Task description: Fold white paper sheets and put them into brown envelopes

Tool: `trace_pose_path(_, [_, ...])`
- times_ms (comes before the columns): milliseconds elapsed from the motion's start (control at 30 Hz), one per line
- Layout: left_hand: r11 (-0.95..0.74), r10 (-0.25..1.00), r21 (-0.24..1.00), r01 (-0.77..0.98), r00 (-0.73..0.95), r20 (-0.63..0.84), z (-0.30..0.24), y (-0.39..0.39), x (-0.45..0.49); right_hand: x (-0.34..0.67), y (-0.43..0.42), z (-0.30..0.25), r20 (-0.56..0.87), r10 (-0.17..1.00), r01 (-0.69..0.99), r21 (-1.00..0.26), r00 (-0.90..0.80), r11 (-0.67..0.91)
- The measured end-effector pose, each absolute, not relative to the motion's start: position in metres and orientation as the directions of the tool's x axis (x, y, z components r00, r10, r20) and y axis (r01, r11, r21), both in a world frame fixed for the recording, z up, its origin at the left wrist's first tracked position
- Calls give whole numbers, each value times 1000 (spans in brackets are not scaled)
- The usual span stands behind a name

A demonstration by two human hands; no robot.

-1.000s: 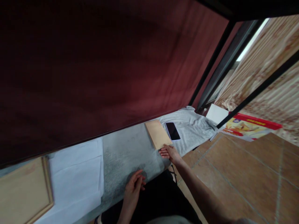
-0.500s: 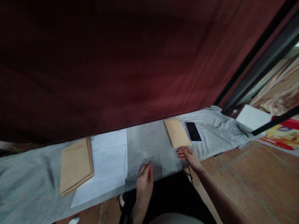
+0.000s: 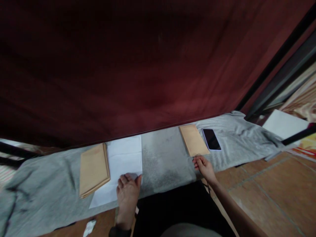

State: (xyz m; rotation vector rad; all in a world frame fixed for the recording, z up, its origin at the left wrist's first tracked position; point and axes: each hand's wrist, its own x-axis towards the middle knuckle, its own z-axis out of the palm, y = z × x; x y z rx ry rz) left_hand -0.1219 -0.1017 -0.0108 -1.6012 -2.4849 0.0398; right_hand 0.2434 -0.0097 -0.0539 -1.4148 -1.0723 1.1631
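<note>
My left hand (image 3: pixel 128 191) lies over the lower part of the white paper sheets (image 3: pixel 124 148), back up, fingers a little bent and thumb held apart. It grips nothing that I can see. Left of the sheets, overlapping their edge, is a stack of brown paper envelopes (image 3: pixel 93 168). On the right, a single brown envelope (image 3: pixel 194 140) lies flat on the grey cloth. Just below its near edge is my right hand (image 3: pixel 204 168), fingers loosely curled and nothing visible in them.
A phone (image 3: pixel 211 139) with a pale purple edge lies right of the single envelope. The grey cloth (image 3: pixel 163 158) covers a long, narrow surface before a dark red curtain (image 3: pixel 148 82). Black bars (image 3: pixel 276 65) and a white box (image 3: pixel 285 123) are at the right.
My left hand has moved left from the bare cloth onto the white sheets, and its fingers have opened out. My right hand stays by the single envelope, fingers more curled. The view has shifted left.
</note>
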Motion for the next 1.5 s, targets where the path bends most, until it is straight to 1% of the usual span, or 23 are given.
trace_pose_path(100, [381, 923, -136, 915, -367, 118, -3, -99, -114, 243, -10, -56, -125, 982, 52, -990, 142, -134])
trace_pose_path(200, [353, 934, -106, 930, -344, 95, 4, -97, -112, 244, -10, -57, -121, 983, 59, -990, 135, -129])
trace_pose_path(333, [340, 936, -61, 939, -331, 121, 10, -97, -114, 244, -10, -58, -107, 984, 77, -990, 142, -118])
trace_pose_path(500, [457, 889, 32, 889, -458, 17, 32, -100, -125, 244, -10, -60, -94, 989, 124, -986, 113, -108])
trace_pose_path(567, [484, 873, 25, 875, -484, 51, 45, -103, -129, 244, -10, -61, -88, 990, 125, -987, 109, -102])
trace_pose_path(633, [474, 870, 0, 880, -469, 152, 58, -106, -126, 244, -9, -63, -82, 991, 122, -988, 107, -95])
trace_pose_path(733, [378, 887, -50, 924, -347, 304, 74, -107, -104, 242, -8, -62, -77, 990, 126, -988, 119, -92])
trace_pose_path(833, [190, 916, -78, 979, -148, 372, 77, -106, -63, 233, -8, -55, -102, 987, 112, -987, 124, -116])
trace_pose_path(867, [114, 925, -75, 991, -79, 373, 74, -106, -48, 228, -10, -52, -125, 986, 90, -987, 112, -135])
trace_pose_path(933, [2, 933, -73, 997, 24, 358, 63, -105, -18, 215, -14, -45, -235, 972, -22, -972, 22, -234])
trace_pose_path(1000, [-111, 944, -67, 992, 126, 305, 49, -105, 6, 199, -19, -39, -281, 960, -46, -958, -24, -282])
trace_pose_path(1067, [-191, 949, -38, 981, 194, 250, 36, -107, 23, 186, -25, -37, -322, 944, -43, -945, -69, -325])
trace_pose_path(1100, [-219, 950, -19, 975, 218, 224, 30, -109, 29, 180, -27, -36, -324, 940, -20, -944, -104, -328])
trace_pose_path(1200, [-267, 952, 73, 961, 251, 172, 17, -114, 37, 171, -29, -37, -252, 966, 20, -968, -54, -251])
trace_pose_path(1267, [-260, 955, 176, 949, 226, 194, 11, -115, 34, 170, -27, -37, -202, 979, 18, -979, -15, -201])
trace_pose_path(1300, [-252, 953, 238, 938, 198, 230, 8, -115, 29, 171, -26, -37, -189, 982, 12, -982, -10, -189])
trace_pose_path(1400, [-224, 923, 436, 872, 46, 382, 0, -108, 5, 176, -23, -32, -175, 984, -17, -984, -15, -176])
trace_pose_path(1467, [-161, 889, 580, 799, -139, 437, -5, -100, -16, 181, -23, -25, -161, 987, -38, -986, -23, -162])
trace_pose_path(1500, [-121, 870, 655, 746, -238, 432, -6, -96, -27, 183, -24, -22, -150, 988, -44, -988, -27, -151])
